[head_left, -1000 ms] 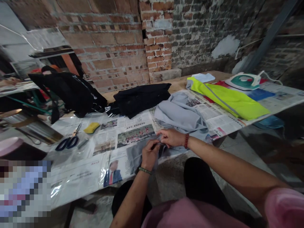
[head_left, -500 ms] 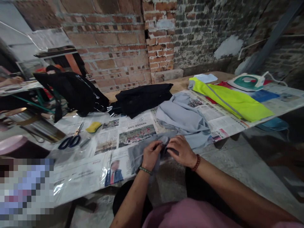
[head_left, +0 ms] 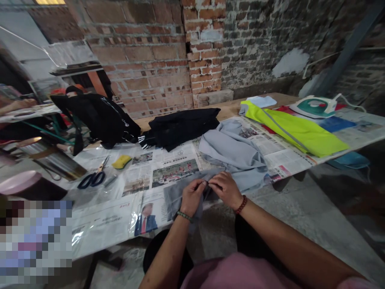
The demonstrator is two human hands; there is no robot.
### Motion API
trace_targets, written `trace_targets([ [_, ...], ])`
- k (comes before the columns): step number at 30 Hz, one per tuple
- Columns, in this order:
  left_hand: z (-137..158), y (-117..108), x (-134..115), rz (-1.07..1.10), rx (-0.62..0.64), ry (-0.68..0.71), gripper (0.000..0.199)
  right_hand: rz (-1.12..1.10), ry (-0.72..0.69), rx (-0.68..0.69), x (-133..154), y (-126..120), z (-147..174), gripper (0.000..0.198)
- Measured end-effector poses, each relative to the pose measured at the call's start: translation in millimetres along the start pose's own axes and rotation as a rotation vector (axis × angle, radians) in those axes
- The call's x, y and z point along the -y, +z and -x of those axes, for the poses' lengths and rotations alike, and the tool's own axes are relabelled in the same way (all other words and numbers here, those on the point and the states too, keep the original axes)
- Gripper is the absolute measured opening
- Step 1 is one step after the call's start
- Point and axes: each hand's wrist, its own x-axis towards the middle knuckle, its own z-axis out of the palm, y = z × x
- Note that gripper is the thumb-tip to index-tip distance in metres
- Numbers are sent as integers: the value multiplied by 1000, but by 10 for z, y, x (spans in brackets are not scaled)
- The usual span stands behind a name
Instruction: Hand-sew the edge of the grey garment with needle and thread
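Observation:
A light grey cloth garment (head_left: 233, 146) lies bunched on the table, and a thinner, darker grey part of it (head_left: 174, 196) reaches toward me over the front edge. My left hand (head_left: 192, 197), with a green bead bracelet at the wrist, pinches this darker cloth between thumb and fingers. Close beside it is my right hand (head_left: 227, 190), wearing a red bead bracelet; its thumb and forefinger are pressed together, meeting the left fingertips at the cloth. Whatever small thing the right fingertips may hold is too small to make out.
Newspapers under clear plastic cover the table (head_left: 102, 216). On the left are scissors (head_left: 93, 178), a yellow sponge (head_left: 121, 161), a metal flask (head_left: 52, 158) and a black bag (head_left: 96, 116). Folded black clothing (head_left: 186, 126), a yellow vest (head_left: 294, 128) and an iron (head_left: 314, 107) lie farther back.
My right hand has moved left to my left hand, and its fingertips now meet the left ones. The left hand keeps its pinch on the cloth. The view has shifted slightly.

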Motion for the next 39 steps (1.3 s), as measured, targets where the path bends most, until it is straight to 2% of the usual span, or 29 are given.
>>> trace_targets([
  [9, 9, 8, 8, 1, 37, 9, 12, -147, 188, -88, 1, 34, 6, 9],
  [13, 14, 10, -4, 8, 36, -13, 12, -128, 130, -62, 6, 31, 39, 8],
  [20, 15, 9, 35, -50, 42, 7, 12, -116, 62, -130, 40, -97, 84, 12],
  [25, 35, 23, 5, -24, 76, 12, 12, -54, -27, -84, 116, -194, 161, 12],
  [30, 42, 25, -7, -3, 43, 3, 13, -78, -82, -77, 177, -263, 181, 10],
  [32, 42, 26, -6, 9, 57, -2, 12, -162, -32, -60, 181, -259, 160, 9],
  [34, 44, 28, -7, 14, 77, 2, 10, -301, 86, -52, 181, -222, 124, 10],
  [39, 51, 34, -15, -26, 112, 29, 13, -884, 555, -19, 241, -72, -16, 16],
])
